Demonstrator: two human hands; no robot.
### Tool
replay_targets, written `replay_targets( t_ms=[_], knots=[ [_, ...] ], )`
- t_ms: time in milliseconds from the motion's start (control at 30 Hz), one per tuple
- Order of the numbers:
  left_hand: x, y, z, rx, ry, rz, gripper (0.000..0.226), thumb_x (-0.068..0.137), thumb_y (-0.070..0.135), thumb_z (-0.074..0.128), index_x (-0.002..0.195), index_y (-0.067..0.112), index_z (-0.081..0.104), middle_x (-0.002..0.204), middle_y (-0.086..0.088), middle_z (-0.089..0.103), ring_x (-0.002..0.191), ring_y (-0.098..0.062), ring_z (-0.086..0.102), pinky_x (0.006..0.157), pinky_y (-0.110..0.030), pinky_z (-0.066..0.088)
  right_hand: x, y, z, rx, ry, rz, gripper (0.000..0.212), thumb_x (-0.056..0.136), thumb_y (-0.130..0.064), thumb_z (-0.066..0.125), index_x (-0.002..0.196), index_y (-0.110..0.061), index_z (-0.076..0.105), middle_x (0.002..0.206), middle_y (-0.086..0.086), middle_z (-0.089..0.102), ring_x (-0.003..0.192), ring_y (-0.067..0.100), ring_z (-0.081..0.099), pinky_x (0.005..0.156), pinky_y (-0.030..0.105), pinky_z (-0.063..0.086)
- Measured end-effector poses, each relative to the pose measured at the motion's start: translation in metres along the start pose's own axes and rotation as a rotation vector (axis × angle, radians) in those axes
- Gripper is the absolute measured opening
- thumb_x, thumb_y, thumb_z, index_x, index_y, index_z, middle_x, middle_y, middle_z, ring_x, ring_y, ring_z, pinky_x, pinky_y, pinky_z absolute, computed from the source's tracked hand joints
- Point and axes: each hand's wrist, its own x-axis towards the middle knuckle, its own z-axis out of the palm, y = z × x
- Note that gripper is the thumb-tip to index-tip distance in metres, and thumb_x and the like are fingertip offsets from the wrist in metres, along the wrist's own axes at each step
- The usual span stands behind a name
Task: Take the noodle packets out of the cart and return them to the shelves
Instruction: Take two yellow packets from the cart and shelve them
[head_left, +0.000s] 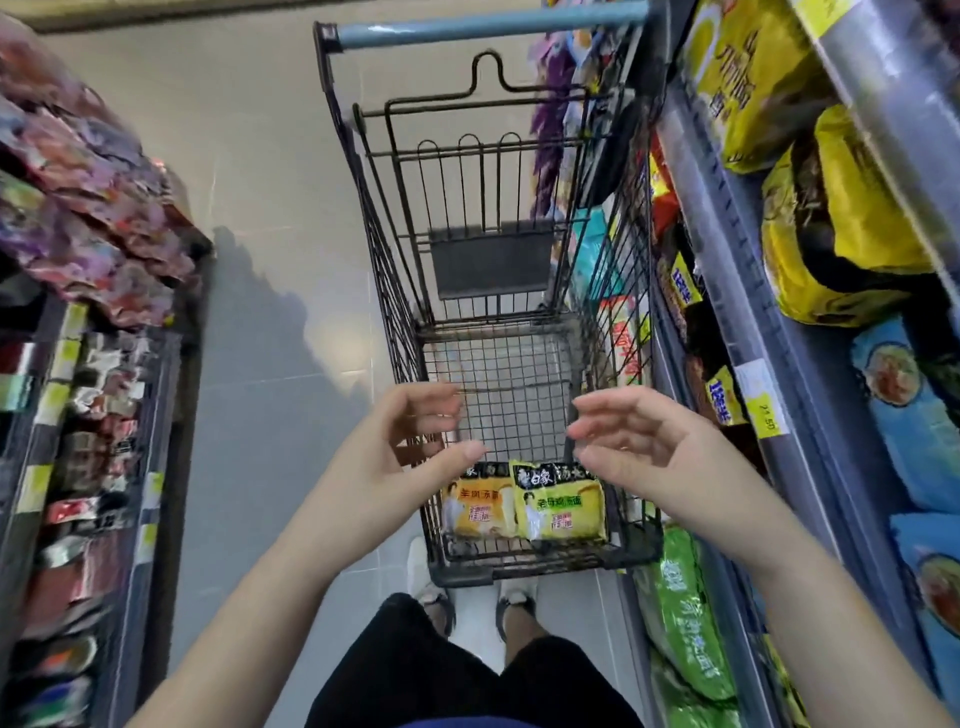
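A black wire shopping cart (395, 291) with a blue handle stands in the aisle in front of me. Two noodle packets lie side by side at its near end: an orange one (475, 506) on the left and a yellow one (563, 506) on the right. My left hand (395, 452) and my right hand (639, 447) hover above the cart, palms facing each other, fingers relaxed and holding nothing. Both hands are above the packets and apart from them.
Shelves on the right (769, 395) hold yellow, blue and green noodle multipacks with yellow price tags. A shelf unit on the left (93, 364) carries blurred colourful packets. Grey tiled floor (260, 260) runs between. My feet (478, 603) stand just behind the cart.
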Motion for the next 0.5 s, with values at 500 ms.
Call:
replay_targets(
  t_ms=[500],
  knots=[
    [0.079, -0.169, 0.06, 0.32, -0.04, -0.465, 0.061, 0.086, 0.027, 0.082, 0.133, 0.014, 0.046, 0.122, 0.003, 0.059, 0.11, -0.015, 0.059, 0.085, -0.021, 0.047, 0.046, 0.076, 0.0, 0.133, 0.024, 0.124, 0.053, 0.072, -0.029, 0.083, 0.122, -0.022, 0.067, 0.113, 0.0, 0.077, 0.107, 0.015, 0.072, 0.095, 0.029, 0.057]
  ],
)
